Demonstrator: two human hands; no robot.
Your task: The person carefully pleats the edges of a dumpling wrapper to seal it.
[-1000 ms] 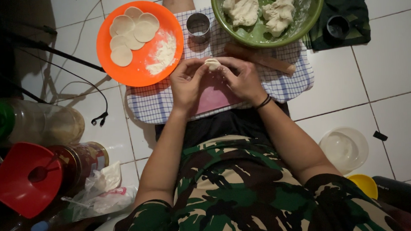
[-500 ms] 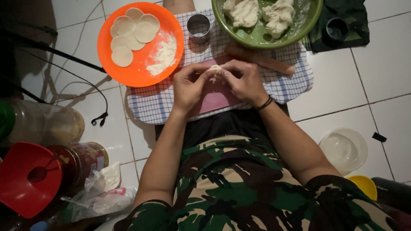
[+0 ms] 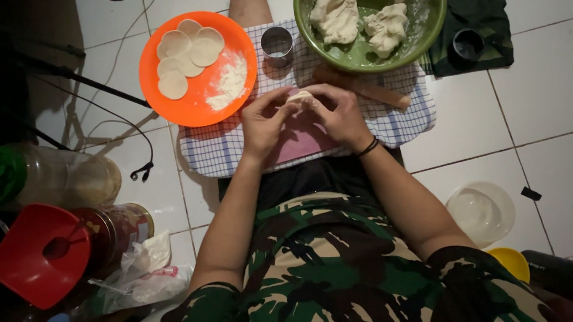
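My left hand [image 3: 263, 124] and my right hand [image 3: 338, 114] meet over a pink mat [image 3: 305, 140] on a checked cloth [image 3: 222, 151]. Both pinch one small pale piece of dough [image 3: 298, 96] between the fingertips. A black band circles my right wrist. An orange plate [image 3: 196, 100] at the upper left carries several flat round dough discs [image 3: 187, 52] and a heap of flour [image 3: 230, 83]. A green bowl [image 3: 424, 26] at the top holds two lumps of dough [image 3: 334, 13].
A metal ring cutter [image 3: 277, 43] and a wooden rolling pin [image 3: 368, 91] lie on the cloth. A red lid [image 3: 27, 263], jars and a plastic bag crowd the left. A clear lid [image 3: 482, 211] and a yellow dish [image 3: 510, 263] sit on the right tiles. Cables cross the upper left.
Both hands have stayed together over the mat, with the fingers working round the dough piece. Nothing else has moved.
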